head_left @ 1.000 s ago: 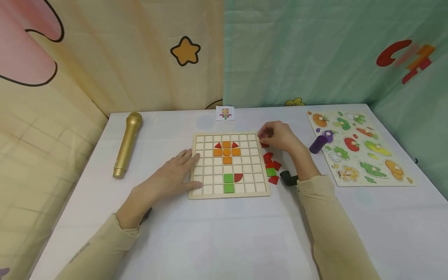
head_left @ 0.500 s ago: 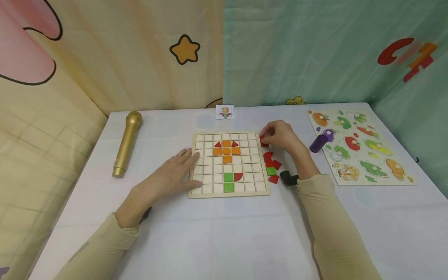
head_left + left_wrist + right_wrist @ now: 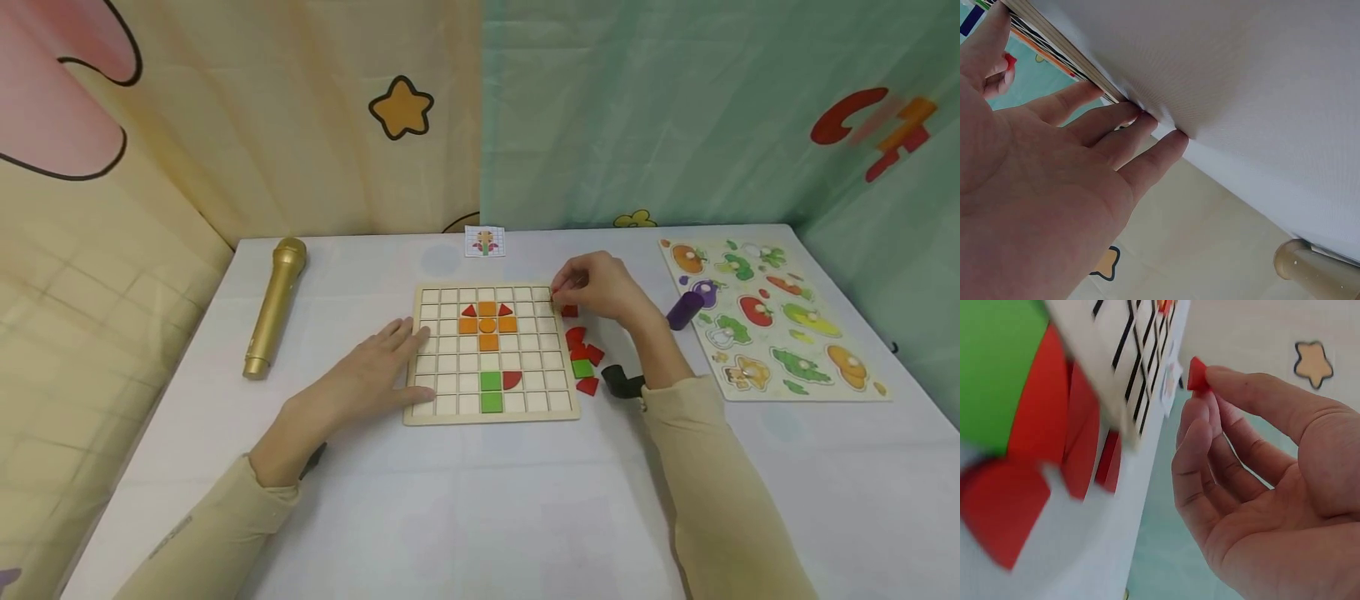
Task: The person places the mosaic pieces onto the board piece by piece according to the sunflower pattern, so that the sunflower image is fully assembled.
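Observation:
A wooden grid board [image 3: 540, 417] lies flat in the head view, with orange squares, an orange round piece, red triangles, green squares and a red quarter-circle set in its cells. My left hand [image 3: 358, 373] rests along its left edge, fingers straight; the left wrist view shows the fingertips at the board's side and on the cloth. Over the upper right corner is my right hand [image 3: 600, 287], pinching a small red piece [image 3: 1197, 374] between thumb and fingers; its full shape is partly covered. Beside the board's right edge lie loose red pieces [image 3: 575, 336] and a green square [image 3: 582, 368].
A small pattern card [image 3: 484, 242] lies behind the board. On the left is a gold microphone [image 3: 275, 308]. A vegetable peg puzzle [image 3: 780, 325] lies to the right, with a purple cylinder [image 3: 685, 310] at its left edge. Curtains hang behind the table.
My right hand has lifted a red piece and shifted slightly left over the board's corner; another red piece now shows beneath it. The left hand has stayed in place.

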Demonstrator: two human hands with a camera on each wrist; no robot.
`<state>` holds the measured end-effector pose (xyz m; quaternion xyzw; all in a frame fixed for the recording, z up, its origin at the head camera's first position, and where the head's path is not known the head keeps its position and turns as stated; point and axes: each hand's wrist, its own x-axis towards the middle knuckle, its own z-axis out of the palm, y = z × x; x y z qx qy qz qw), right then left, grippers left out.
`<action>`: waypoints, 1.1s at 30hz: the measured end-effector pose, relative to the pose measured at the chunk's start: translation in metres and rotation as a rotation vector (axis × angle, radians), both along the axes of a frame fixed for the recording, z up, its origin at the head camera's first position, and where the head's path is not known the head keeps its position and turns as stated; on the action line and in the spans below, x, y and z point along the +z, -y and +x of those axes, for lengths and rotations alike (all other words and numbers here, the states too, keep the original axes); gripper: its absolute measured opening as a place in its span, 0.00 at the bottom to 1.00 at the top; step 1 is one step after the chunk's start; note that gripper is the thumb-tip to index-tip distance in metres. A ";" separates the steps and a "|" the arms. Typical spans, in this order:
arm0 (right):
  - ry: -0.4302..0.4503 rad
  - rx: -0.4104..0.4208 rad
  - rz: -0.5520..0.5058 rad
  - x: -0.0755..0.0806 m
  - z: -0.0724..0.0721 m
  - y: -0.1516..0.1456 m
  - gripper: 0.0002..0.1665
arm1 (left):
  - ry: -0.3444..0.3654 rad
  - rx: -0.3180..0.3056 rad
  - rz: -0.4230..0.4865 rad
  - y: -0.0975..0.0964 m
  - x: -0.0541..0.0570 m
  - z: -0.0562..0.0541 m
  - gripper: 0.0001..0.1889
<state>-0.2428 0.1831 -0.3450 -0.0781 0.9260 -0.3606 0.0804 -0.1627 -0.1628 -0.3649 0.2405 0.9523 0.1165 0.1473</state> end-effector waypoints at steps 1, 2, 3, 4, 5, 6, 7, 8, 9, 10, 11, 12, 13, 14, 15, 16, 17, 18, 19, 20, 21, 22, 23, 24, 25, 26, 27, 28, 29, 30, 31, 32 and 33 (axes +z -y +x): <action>-0.008 0.019 -0.001 0.002 0.001 0.006 0.09 | 0.000 0.000 -0.001 0.000 0.000 0.000 0.50; -0.013 0.040 -0.007 0.003 0.003 0.012 0.09 | -0.001 0.000 -0.001 0.000 -0.001 0.000 0.50; -0.015 0.063 -0.013 0.004 0.004 0.018 0.09 | -0.004 -0.002 -0.001 0.000 -0.001 0.000 0.50; -0.016 0.089 -0.016 0.005 0.005 0.026 0.09 | -0.005 -0.003 -0.001 0.001 -0.001 0.000 0.50; -0.016 0.109 -0.023 0.005 0.008 0.032 0.08 | -0.006 -0.003 0.000 0.001 -0.001 0.000 0.50; -0.019 0.128 -0.025 0.006 0.009 0.039 0.07 | -0.007 -0.004 0.001 0.001 -0.002 0.000 0.50; -0.020 0.146 -0.033 0.005 0.011 0.045 0.07 | -0.008 -0.003 0.003 0.002 -0.002 0.000 0.50; -0.015 0.162 -0.042 0.005 0.013 0.050 0.06 | -0.007 -0.002 0.005 0.002 -0.002 -0.001 0.50; -0.014 0.177 -0.047 0.005 0.015 0.056 0.05 | -0.006 -0.002 0.007 0.003 -0.002 -0.001 0.50; -0.014 0.194 -0.046 0.005 0.018 0.062 0.05 | -0.005 -0.001 0.009 0.003 -0.002 -0.001 0.50; -0.014 0.208 -0.046 0.004 0.020 0.067 0.04 | -0.004 -0.001 0.012 0.003 -0.002 -0.001 0.50; -0.016 0.222 -0.045 0.003 0.022 0.072 0.04 | -0.004 -0.002 0.013 0.003 -0.002 0.000 0.49; -0.018 0.232 -0.044 0.002 0.024 0.077 0.04 | -0.003 -0.001 0.015 0.003 -0.002 0.000 0.50; -0.020 0.241 -0.039 0.001 0.026 0.082 0.04 | -0.003 0.000 0.017 0.003 -0.001 0.000 0.50; -0.026 0.250 -0.032 -0.001 0.028 0.086 0.04 | -0.004 -0.002 0.019 0.003 -0.001 0.000 0.50; -0.031 0.257 -0.026 -0.002 0.029 0.090 0.04 | -0.005 -0.003 0.020 0.004 -0.001 0.000 0.49; -0.034 0.262 -0.023 -0.004 0.031 0.094 0.04 | -0.006 -0.005 0.021 0.004 0.000 0.001 0.49; -0.036 0.263 -0.020 -0.005 0.032 0.096 0.04 | -0.008 -0.007 0.022 0.004 0.000 0.001 0.49; -0.035 0.263 -0.017 -0.006 0.034 0.099 0.04 | -0.009 -0.008 0.022 0.004 0.000 0.001 0.49; -0.034 0.260 -0.011 -0.007 0.035 0.101 0.04 | -0.009 -0.010 0.023 0.004 -0.001 0.001 0.49; -0.033 0.256 -0.006 -0.008 0.036 0.102 0.05 | -0.008 -0.010 0.022 0.004 -0.001 0.001 0.49; -0.034 0.253 -0.001 -0.009 0.037 0.103 0.05 | -0.010 -0.013 0.020 0.004 -0.001 0.001 0.49; -0.035 0.248 0.003 -0.009 0.037 0.104 0.05 | -0.011 -0.015 0.018 0.004 0.000 0.001 0.49; -0.038 0.243 0.007 -0.010 0.037 0.104 0.05 | -0.011 -0.018 0.015 0.004 0.000 0.001 0.49; -0.044 0.241 0.013 -0.010 0.038 0.104 0.05 | -0.010 -0.019 0.014 0.004 0.000 0.001 0.49; -0.053 0.239 0.018 -0.010 0.038 0.104 0.05 | -0.011 -0.020 0.012 0.004 0.000 0.001 0.49; -0.060 0.238 0.021 -0.010 0.038 0.104 0.04 | -0.013 -0.022 0.009 0.004 0.000 0.001 0.49; -0.071 0.239 0.025 -0.009 0.038 0.104 0.04 | -0.016 -0.023 0.007 0.003 0.000 0.001 0.48; -0.079 0.238 0.027 -0.010 0.037 0.103 0.04 | -0.016 -0.022 0.005 0.003 0.000 0.001 0.48; -0.087 0.235 0.030 -0.010 0.037 0.103 0.04 | -0.016 -0.021 0.003 0.003 0.000 0.001 0.48; -0.096 0.235 0.034 -0.010 0.037 0.103 0.03 | -0.016 -0.021 0.002 0.003 0.000 0.001 0.49; -0.103 0.233 0.035 -0.010 0.036 0.102 0.03 | -0.015 -0.020 0.000 0.003 0.000 0.000 0.49; -0.109 0.235 0.036 -0.009 0.036 0.102 0.03 | -0.015 -0.021 -0.001 0.002 0.000 0.000 0.49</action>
